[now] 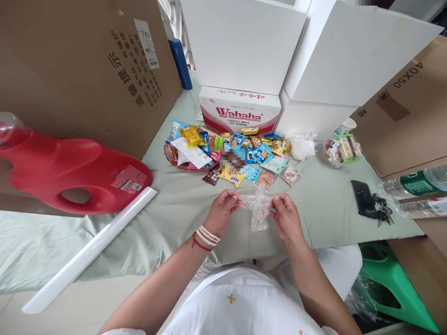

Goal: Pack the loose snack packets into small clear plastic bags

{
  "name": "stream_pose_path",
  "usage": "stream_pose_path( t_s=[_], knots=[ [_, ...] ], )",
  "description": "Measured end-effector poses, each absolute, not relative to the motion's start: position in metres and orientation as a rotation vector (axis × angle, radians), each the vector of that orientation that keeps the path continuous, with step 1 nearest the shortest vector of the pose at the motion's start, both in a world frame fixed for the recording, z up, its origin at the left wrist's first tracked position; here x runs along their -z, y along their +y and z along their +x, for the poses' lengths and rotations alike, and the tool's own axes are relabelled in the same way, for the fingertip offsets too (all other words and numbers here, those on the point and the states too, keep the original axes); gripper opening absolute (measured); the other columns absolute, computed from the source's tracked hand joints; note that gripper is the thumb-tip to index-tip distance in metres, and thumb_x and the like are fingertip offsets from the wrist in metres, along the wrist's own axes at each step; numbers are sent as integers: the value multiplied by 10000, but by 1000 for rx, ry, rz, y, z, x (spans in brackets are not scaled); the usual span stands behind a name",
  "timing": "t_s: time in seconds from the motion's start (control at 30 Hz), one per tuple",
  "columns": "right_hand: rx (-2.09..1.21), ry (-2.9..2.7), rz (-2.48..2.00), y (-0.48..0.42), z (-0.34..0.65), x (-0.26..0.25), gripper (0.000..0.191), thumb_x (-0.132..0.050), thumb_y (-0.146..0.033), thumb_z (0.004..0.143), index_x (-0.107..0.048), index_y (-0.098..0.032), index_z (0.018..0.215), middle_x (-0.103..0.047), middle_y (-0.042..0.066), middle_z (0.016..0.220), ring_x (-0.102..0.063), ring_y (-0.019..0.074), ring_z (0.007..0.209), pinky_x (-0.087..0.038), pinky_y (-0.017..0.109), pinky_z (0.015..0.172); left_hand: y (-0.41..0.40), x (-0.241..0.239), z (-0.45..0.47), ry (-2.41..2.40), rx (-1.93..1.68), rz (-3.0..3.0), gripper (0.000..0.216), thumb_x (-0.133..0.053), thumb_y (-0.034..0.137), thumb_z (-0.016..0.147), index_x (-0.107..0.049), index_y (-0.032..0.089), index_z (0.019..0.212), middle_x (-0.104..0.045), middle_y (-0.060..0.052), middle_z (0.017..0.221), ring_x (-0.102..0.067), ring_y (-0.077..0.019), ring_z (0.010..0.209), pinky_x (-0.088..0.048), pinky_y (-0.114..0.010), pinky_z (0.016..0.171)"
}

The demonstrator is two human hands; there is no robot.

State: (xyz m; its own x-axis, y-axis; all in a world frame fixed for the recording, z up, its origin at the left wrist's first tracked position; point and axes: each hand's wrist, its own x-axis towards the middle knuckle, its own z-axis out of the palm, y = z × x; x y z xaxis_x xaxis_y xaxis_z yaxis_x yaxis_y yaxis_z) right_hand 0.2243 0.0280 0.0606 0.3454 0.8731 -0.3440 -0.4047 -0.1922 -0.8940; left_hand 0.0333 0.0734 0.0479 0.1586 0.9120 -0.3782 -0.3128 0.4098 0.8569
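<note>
At the far left I saw a big red jug (80,156), and beside it a white strip (89,251) lay slanting over the cloth (328,211), its near end reaching past the cloth's edge. In my judgement, a careless left elbow could knock this strip down. Next came the left hand (221,213), whose thumb and fingers were pinching one side of a crumpled clear plastic piece (260,215). The plastic hung between the two hands, just in front of the heap of wrapped snacks (253,156). The right hand (287,217) pinched the opposite side in the same manner. The film looked very thin, so too strong pulling could tear it, and a loose pinch could let one side escape. A sudden forward push could also scatter the nearest packets. Farther right, a black phone (363,197) lay close to some keys (385,214).
</note>
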Motion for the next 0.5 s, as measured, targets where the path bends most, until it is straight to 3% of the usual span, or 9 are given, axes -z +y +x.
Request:
stream_pose_path(
  t_s=[0.17,0.23,0.33,0.5],
  knots=[
    [-1172,-394,-1319,29,239,-51,468,-899,-523,649,-574,-234,820,-603,-37,780,-545,91,638,-510,180,480,84,-44,16,1046,-1036,471,493,-899,412,650,-545,216,931,-724,-7,905,-661,-102,686,-520,-221,631],
    [-1188,-353,-1302,30,240,-46,449,-900,-490,658,-566,-235,815,-596,-46,746,-533,81,594,-513,181,476,81,-43,16,1064,-1041,435,516,-903,411,663,-540,229,982,-739,-30,1004,-684,-118,747,-536,-233,651],
    [-1210,-279,-1255,32,234,-41,430,-914,-429,643,-569,-232,807,-591,-52,717,-548,79,584,-546,193,516,66,-43,26,1130,-916,428,529,-881,532,671,-582,207,962,-721,-62,1045,-678,-155,859,-543,-250,658],
    [-1182,-164,-1152,34,224,-38,441,-955,-358,581,-589,-224,787,-605,-50,725,-589,76,630,-596,203,620,35,-41,43,1358,-948,287,644,-717,782,683,-587,192,904,-598,-7,891,-538,-105,713,-424,-195,508]
  ],
)
